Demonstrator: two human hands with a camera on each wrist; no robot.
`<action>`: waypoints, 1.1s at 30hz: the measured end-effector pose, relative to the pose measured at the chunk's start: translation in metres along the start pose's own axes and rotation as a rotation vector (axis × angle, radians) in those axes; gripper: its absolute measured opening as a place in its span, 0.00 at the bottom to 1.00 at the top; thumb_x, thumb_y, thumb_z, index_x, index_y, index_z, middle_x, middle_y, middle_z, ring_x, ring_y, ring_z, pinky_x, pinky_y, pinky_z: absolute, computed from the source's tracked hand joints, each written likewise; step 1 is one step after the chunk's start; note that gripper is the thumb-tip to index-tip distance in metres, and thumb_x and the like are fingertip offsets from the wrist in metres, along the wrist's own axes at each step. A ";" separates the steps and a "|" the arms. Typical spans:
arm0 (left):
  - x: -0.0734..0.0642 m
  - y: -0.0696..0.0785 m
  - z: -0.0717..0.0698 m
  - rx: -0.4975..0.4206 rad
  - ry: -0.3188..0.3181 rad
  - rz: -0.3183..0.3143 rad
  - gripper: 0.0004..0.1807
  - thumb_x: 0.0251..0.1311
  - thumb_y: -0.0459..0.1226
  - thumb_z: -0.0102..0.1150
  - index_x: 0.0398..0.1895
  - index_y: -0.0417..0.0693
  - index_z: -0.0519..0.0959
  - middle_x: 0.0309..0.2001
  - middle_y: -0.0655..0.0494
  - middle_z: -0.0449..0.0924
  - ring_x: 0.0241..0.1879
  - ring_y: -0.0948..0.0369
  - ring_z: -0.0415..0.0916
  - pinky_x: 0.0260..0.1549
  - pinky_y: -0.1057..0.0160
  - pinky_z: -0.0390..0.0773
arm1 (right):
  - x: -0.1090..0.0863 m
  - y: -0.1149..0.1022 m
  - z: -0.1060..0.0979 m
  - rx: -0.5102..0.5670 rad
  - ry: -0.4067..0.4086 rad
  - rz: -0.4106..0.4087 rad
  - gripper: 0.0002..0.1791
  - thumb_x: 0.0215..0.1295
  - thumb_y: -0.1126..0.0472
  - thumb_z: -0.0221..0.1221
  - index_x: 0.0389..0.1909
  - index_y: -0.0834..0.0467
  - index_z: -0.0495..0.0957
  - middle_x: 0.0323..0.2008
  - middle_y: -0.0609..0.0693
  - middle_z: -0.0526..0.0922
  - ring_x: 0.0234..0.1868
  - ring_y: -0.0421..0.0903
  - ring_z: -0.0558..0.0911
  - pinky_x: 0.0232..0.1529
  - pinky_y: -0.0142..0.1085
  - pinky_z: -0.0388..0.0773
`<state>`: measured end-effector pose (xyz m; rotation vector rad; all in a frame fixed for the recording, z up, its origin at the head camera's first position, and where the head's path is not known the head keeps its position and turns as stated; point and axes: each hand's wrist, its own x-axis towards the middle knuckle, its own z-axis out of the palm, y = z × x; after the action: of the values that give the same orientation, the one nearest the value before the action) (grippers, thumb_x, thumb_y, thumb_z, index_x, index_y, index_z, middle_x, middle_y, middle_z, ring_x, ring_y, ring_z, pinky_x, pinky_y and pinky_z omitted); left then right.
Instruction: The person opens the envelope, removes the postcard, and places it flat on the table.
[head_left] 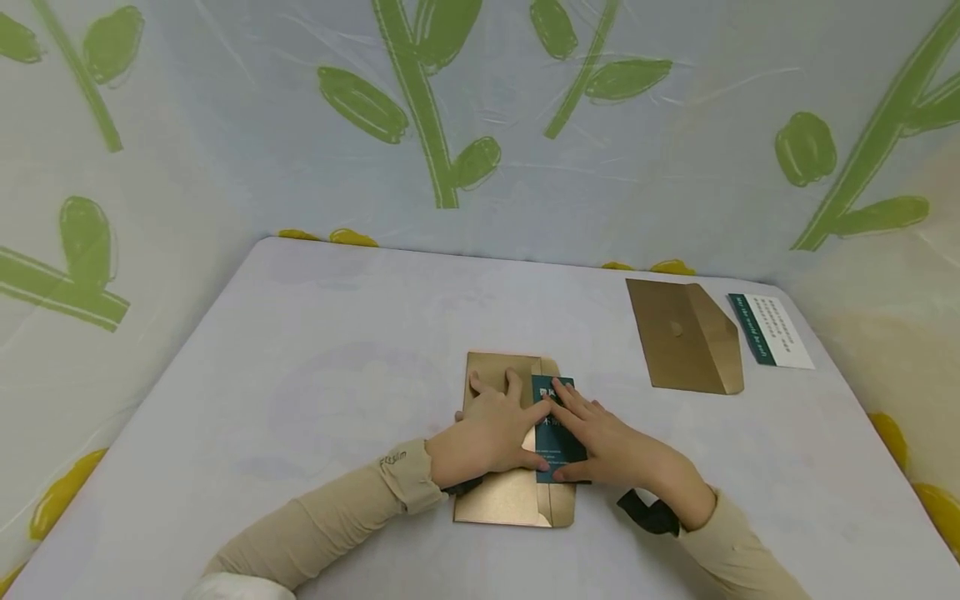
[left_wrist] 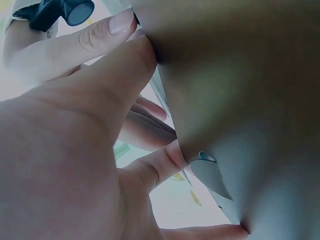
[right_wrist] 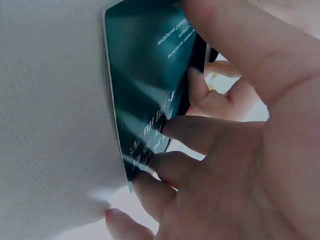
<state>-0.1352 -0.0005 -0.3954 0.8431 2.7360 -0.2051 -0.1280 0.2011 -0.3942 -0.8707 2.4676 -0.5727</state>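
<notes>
A gold envelope (head_left: 495, 504) lies on the table, its flap (head_left: 561, 507) unfolded to the right. A dark green card (head_left: 555, 442) with white print lies over the flap side. My left hand (head_left: 487, 429) spreads across the envelope, its thumb and forefinger reaching the card's left edge. The right hand (head_left: 626, 450) rests on the card from the right, with thumb near the lower end and fingers near the upper end. Up close in the right wrist view, the fingertips press along the printed face of the card (right_wrist: 145, 65). The left palm hides part of the envelope.
A second gold envelope (head_left: 663, 337), flap unfolded, lies at the back right. Beside it is a white and green printed card (head_left: 776, 333). The white table (head_left: 337, 333) is bounded by pale walls (head_left: 517, 200) with a green leaf pattern.
</notes>
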 end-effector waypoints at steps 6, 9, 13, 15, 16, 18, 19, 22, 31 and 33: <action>0.001 0.001 0.001 0.011 -0.013 0.000 0.50 0.53 0.75 0.46 0.78 0.70 0.52 0.74 0.35 0.52 0.53 0.28 0.73 0.50 0.35 0.74 | -0.001 0.002 0.001 0.001 0.002 0.003 0.51 0.63 0.47 0.66 0.77 0.65 0.50 0.78 0.64 0.39 0.76 0.66 0.43 0.68 0.66 0.45; 0.000 0.000 0.000 0.024 -0.017 -0.004 0.50 0.53 0.75 0.45 0.78 0.71 0.51 0.74 0.36 0.52 0.53 0.28 0.74 0.51 0.35 0.74 | -0.001 0.002 0.001 0.005 0.001 0.003 0.51 0.63 0.47 0.66 0.77 0.65 0.50 0.78 0.65 0.39 0.76 0.66 0.43 0.68 0.66 0.45; 0.000 -0.001 0.000 0.022 -0.025 -0.014 0.49 0.54 0.75 0.44 0.78 0.72 0.50 0.74 0.36 0.51 0.53 0.28 0.73 0.43 0.40 0.80 | 0.000 0.002 -0.001 -0.002 -0.008 0.015 0.52 0.63 0.47 0.66 0.77 0.64 0.49 0.78 0.65 0.38 0.76 0.66 0.43 0.68 0.66 0.45; 0.000 -0.002 0.000 0.019 -0.022 -0.015 0.49 0.54 0.75 0.44 0.78 0.72 0.52 0.74 0.36 0.52 0.53 0.27 0.73 0.44 0.39 0.79 | 0.000 0.002 -0.002 -0.008 -0.013 0.020 0.52 0.62 0.46 0.67 0.77 0.64 0.49 0.77 0.66 0.39 0.76 0.67 0.43 0.68 0.67 0.45; 0.000 -0.002 0.000 0.025 -0.021 -0.015 0.48 0.54 0.75 0.44 0.78 0.72 0.52 0.74 0.36 0.52 0.53 0.28 0.74 0.46 0.38 0.78 | 0.000 0.002 -0.003 -0.011 -0.015 0.023 0.53 0.62 0.46 0.67 0.77 0.65 0.49 0.77 0.66 0.39 0.76 0.67 0.43 0.67 0.67 0.45; 0.000 -0.002 0.000 0.038 -0.018 -0.018 0.48 0.54 0.76 0.44 0.77 0.71 0.53 0.74 0.36 0.52 0.52 0.28 0.74 0.48 0.38 0.77 | 0.000 0.002 -0.006 -0.021 -0.019 0.036 0.53 0.61 0.46 0.67 0.77 0.65 0.50 0.77 0.66 0.39 0.76 0.67 0.44 0.67 0.68 0.46; 0.000 -0.002 0.000 0.041 -0.012 -0.017 0.48 0.54 0.76 0.44 0.77 0.70 0.54 0.74 0.35 0.53 0.52 0.27 0.74 0.50 0.36 0.75 | 0.000 0.001 -0.007 -0.025 -0.021 0.044 0.53 0.61 0.46 0.68 0.77 0.65 0.50 0.77 0.66 0.40 0.76 0.67 0.44 0.67 0.68 0.46; 0.000 -0.001 0.001 0.047 -0.007 -0.027 0.47 0.54 0.76 0.44 0.75 0.70 0.55 0.74 0.36 0.52 0.53 0.27 0.73 0.41 0.41 0.81 | -0.001 0.001 -0.010 -0.042 -0.024 0.071 0.54 0.58 0.46 0.70 0.76 0.65 0.52 0.77 0.66 0.41 0.75 0.68 0.45 0.67 0.68 0.46; 0.000 0.005 0.003 0.119 0.008 -0.051 0.54 0.53 0.77 0.40 0.79 0.60 0.52 0.74 0.37 0.52 0.53 0.29 0.74 0.25 0.51 0.84 | -0.002 0.005 -0.008 -0.017 0.000 0.074 0.57 0.55 0.48 0.73 0.77 0.65 0.50 0.77 0.67 0.39 0.75 0.68 0.44 0.67 0.67 0.46; 0.000 0.006 0.003 0.155 0.009 -0.051 0.56 0.53 0.78 0.38 0.79 0.57 0.52 0.74 0.37 0.53 0.51 0.30 0.76 0.29 0.50 0.84 | -0.002 0.007 -0.007 -0.006 -0.001 0.072 0.58 0.55 0.47 0.73 0.77 0.64 0.49 0.77 0.67 0.37 0.76 0.68 0.42 0.67 0.68 0.46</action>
<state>-0.1307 0.0035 -0.3988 0.8156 2.7799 -0.4289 -0.1338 0.2089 -0.3913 -0.7805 2.4895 -0.5400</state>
